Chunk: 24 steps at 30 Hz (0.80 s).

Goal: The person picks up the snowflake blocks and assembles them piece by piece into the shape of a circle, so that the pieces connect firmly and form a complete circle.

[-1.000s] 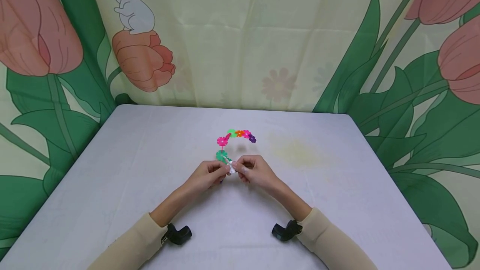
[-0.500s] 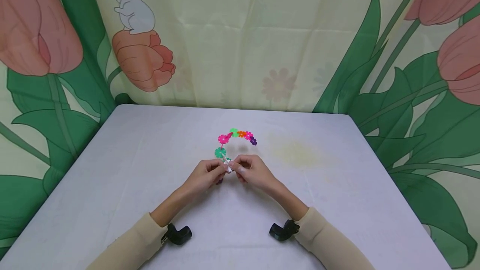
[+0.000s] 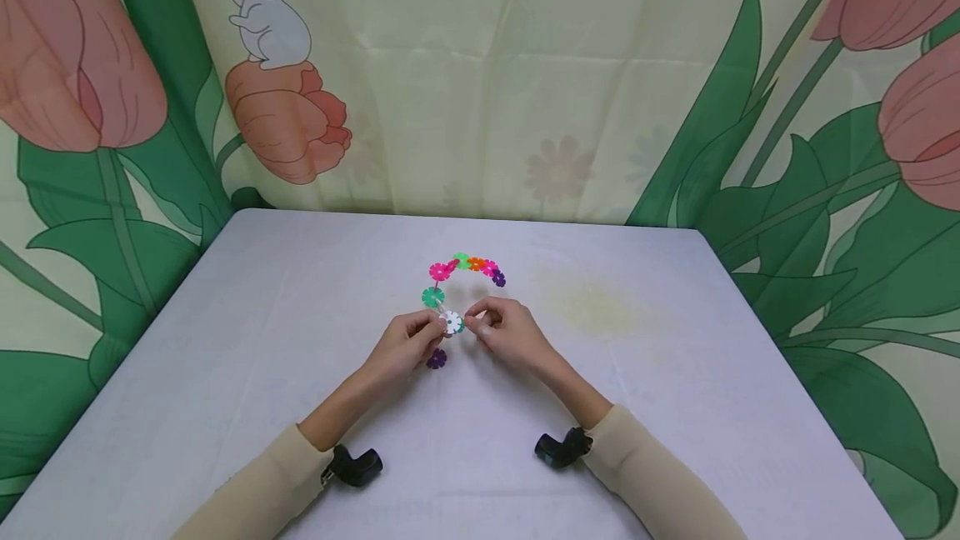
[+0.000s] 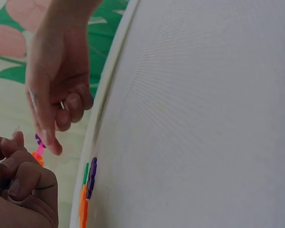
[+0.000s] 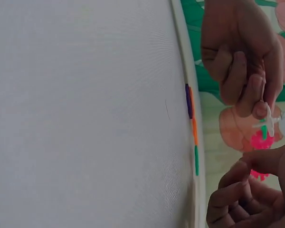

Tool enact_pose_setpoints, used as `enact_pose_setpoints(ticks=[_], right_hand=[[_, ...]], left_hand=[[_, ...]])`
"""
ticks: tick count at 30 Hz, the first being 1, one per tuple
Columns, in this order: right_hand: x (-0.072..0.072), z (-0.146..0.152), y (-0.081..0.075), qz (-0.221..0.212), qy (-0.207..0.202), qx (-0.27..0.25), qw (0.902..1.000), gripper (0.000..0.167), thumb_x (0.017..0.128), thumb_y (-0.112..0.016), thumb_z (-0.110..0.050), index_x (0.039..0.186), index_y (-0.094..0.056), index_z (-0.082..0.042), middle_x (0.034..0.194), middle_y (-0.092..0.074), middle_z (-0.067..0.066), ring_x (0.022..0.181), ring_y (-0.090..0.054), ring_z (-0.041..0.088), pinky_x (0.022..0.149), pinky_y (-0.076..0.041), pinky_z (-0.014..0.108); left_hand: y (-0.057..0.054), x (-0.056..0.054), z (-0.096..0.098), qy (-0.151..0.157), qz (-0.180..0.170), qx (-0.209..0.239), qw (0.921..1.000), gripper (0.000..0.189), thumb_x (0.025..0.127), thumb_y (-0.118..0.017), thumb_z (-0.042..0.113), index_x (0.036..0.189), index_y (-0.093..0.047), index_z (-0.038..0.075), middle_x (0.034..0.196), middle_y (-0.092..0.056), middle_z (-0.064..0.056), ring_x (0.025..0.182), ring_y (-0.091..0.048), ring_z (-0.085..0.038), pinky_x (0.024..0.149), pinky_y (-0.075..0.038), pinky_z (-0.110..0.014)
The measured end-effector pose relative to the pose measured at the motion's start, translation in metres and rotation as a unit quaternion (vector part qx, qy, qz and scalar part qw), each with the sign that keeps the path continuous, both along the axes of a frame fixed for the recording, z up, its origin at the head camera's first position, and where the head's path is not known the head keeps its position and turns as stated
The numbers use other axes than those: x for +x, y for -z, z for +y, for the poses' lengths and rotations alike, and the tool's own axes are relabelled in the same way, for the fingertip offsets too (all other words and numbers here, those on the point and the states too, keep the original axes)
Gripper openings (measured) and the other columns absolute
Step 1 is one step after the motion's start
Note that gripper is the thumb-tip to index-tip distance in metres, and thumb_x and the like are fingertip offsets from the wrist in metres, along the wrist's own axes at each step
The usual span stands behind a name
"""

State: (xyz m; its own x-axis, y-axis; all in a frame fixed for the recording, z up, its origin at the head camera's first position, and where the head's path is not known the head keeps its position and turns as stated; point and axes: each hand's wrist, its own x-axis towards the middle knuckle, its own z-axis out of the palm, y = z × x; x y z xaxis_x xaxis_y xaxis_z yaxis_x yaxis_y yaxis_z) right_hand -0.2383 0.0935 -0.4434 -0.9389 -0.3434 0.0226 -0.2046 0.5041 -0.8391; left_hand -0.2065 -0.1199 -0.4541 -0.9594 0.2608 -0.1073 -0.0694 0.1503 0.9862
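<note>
My left hand (image 3: pixel 408 344) pinches a white flower-shaped disc (image 3: pixel 452 322) at its left edge. In the right wrist view the disc (image 5: pixel 270 121) is edge-on between that hand's fingertips. Beyond it curves a chain of linked flower discs: a teal one (image 3: pixel 432 297), pink ones, a light green one, an orange one (image 3: pixel 476 264) and a purple one (image 3: pixel 498 277) at the far end. Just right of the white disc is my right hand (image 3: pixel 510 332), its thumb and index finger near the rim, other fingers bent. I see nothing held in it.
Below the left fingers a purple flower disc (image 3: pixel 437 358) shows on the white-covered table (image 3: pixel 675 407). In the right wrist view, orange (image 5: pixel 195 130) and green (image 5: pixel 196 160) discs lie low beside it. A tulip-printed curtain (image 3: pixel 465 107) hangs behind the table.
My right fingers have come off the white disc, which now faces up in full view. The chain has shifted slightly up and left, and the purple disc below the left hand shows more.
</note>
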Motion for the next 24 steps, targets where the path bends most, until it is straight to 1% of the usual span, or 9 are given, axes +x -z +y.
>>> enact_pose_setpoints(ticks=[4,8,13,18,20,24], right_hand=[[-0.007,-0.003,0.002,0.030,-0.004,0.057,0.9979,0.012,0.097,-0.075,-0.019,0.106,-0.077,-0.012,0.069,-0.067,0.000,0.062,-0.054,0.010,0.060,-0.043,0.024],[-0.012,-0.007,0.003,0.050,-0.020,0.087,0.9947,0.014,0.095,-0.077,-0.016,0.108,-0.077,-0.010,0.066,-0.066,0.001,0.060,-0.054,0.010,0.060,-0.043,0.023],[-0.020,-0.011,0.010,0.065,-0.034,0.113,0.9909,0.020,0.095,-0.079,-0.017,0.114,-0.078,-0.010,0.065,-0.062,-0.001,0.059,-0.050,0.008,0.059,-0.040,0.022],[-0.025,-0.017,0.014,0.069,-0.054,0.149,0.9849,0.030,0.094,-0.080,-0.021,0.122,-0.078,-0.012,0.067,-0.064,-0.002,0.060,-0.052,0.007,0.057,-0.039,0.022],[-0.025,-0.018,0.013,0.072,-0.059,0.160,0.9828,0.030,0.094,-0.081,-0.022,0.122,-0.078,-0.012,0.068,-0.064,-0.001,0.061,-0.052,0.007,0.058,-0.039,0.022],[-0.024,-0.018,0.011,0.076,-0.054,0.157,0.9832,0.030,0.092,-0.084,-0.020,0.119,-0.079,-0.009,0.071,-0.067,0.000,0.063,-0.053,0.008,0.059,-0.039,0.021]], left_hand=[[0.000,-0.001,-0.001,-0.001,-0.003,0.006,1.0000,0.033,0.111,-0.054,0.024,0.107,-0.061,-0.008,0.074,-0.046,0.002,0.063,-0.036,-0.012,0.053,-0.030,-0.022],[0.000,-0.002,0.000,-0.002,-0.001,0.012,0.9999,0.034,0.111,-0.054,0.023,0.104,-0.057,-0.010,0.073,-0.045,0.002,0.063,-0.036,-0.011,0.053,-0.030,-0.022],[-0.001,-0.002,0.000,-0.004,-0.001,0.021,0.9998,0.035,0.111,-0.053,0.022,0.102,-0.053,-0.012,0.072,-0.044,0.003,0.061,-0.034,-0.011,0.052,-0.028,-0.023],[0.000,-0.001,-0.002,-0.001,-0.002,0.026,0.9997,0.035,0.111,-0.053,0.022,0.103,-0.053,-0.012,0.072,-0.045,0.003,0.061,-0.033,-0.010,0.052,-0.028,-0.022],[0.000,-0.001,-0.003,0.000,-0.004,0.026,0.9997,0.035,0.111,-0.053,0.022,0.103,-0.054,-0.011,0.073,-0.046,0.002,0.061,-0.034,-0.011,0.053,-0.028,-0.022],[-0.002,-0.001,-0.002,-0.001,-0.005,0.023,0.9997,0.033,0.111,-0.054,0.022,0.101,-0.055,-0.009,0.072,-0.045,0.003,0.061,-0.034,-0.011,0.053,-0.028,-0.023]])
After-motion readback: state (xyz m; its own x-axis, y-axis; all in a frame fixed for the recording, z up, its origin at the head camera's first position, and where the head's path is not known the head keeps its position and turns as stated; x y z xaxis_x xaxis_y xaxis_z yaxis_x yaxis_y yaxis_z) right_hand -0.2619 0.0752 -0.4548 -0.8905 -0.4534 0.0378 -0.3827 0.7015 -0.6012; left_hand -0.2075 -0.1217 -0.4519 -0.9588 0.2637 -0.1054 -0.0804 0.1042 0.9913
